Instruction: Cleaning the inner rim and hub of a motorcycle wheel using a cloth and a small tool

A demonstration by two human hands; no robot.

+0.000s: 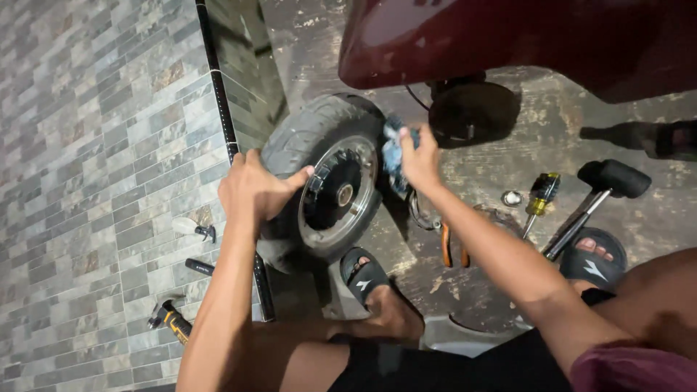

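Crouched over rough concrete, I see my sandalled foot [368,279] planted just below a small scooter wheel [324,181] that stands upright against a tiled wall [94,145]. My left hand [253,190] is clamped on the tyre's near edge, fingers wrapped over the tread, thumb reaching toward the rim. My right hand [420,161] is closed around a bluish rag [393,156] pressed to the wheel's far side. To the right lie orange-handled pliers [454,250], a yellow-and-black screwdriver [539,199] and a black rubber mallet [602,192]. A hammer [170,319] rests by the wall. Beyond the wheel hangs the scooter's dark red body [508,36].
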